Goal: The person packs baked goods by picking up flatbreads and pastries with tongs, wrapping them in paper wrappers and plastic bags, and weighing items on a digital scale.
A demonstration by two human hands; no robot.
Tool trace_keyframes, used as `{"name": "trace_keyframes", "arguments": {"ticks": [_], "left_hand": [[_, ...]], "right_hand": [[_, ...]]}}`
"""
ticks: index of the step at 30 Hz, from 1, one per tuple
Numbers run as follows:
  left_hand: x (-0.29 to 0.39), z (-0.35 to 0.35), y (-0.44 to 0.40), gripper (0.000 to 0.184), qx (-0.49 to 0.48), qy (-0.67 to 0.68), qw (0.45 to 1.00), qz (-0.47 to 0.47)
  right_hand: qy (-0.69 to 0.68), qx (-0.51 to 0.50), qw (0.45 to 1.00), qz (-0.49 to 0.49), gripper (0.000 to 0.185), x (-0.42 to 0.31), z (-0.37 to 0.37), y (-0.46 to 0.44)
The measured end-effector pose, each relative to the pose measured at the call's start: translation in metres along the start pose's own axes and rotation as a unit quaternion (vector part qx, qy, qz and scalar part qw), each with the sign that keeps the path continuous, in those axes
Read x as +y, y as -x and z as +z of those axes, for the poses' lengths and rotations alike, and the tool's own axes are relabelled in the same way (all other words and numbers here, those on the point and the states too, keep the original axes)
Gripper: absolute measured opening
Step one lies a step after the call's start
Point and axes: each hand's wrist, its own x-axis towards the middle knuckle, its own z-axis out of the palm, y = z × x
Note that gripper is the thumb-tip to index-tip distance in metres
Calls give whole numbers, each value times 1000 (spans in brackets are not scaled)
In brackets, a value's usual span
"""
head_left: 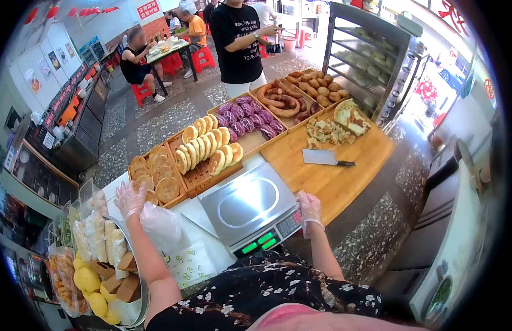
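Observation:
My left hand, in a clear plastic glove, has its fingers spread beside the tray of round flatbreads, above a white plastic bag. My right hand, gloved too, is closed at the right edge of the metal scale; what it holds, if anything, is too small to name. Nothing lies on the scale's plate, and its green displays are lit. Right of the scale, a cleaver lies flat on the wooden board, near cut flatbread pieces and a larger piece.
Pale round cakes, purple buns, sausages and brown buns fill trays behind the scale. A glass cabinet stands back right. A person stands across the counter. Packed food sits left.

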Motion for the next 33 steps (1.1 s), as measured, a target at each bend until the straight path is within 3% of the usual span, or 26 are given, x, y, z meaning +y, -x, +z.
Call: {"name": "trace_keyframes", "arguments": {"ticks": [2, 6, 9, 15, 25, 33], "left_hand": [[-22, 11, -6, 67, 25, 50, 998, 17], [-14, 27, -27, 64, 99, 112, 987, 63], [-4, 25, -19, 63, 67, 190, 976, 77], [-7, 27, -19, 61, 98, 162, 980, 67], [-12, 31, -13, 55, 112, 205, 967, 97], [-11, 32, -15, 57, 99, 197, 972, 81]], "right_hand": [[-42, 12, 997, 61, 31, -1, 5, 7], [8, -52, 998, -41, 28, 32, 21, -65], [56, -91, 993, -39, 25, 21, 32, -68], [96, -199, 975, -27, 28, 34, 49, -69], [233, -235, 941, -70, 31, 20, 73, -45], [255, -256, 928, -94, 32, 23, 76, -40]]}}
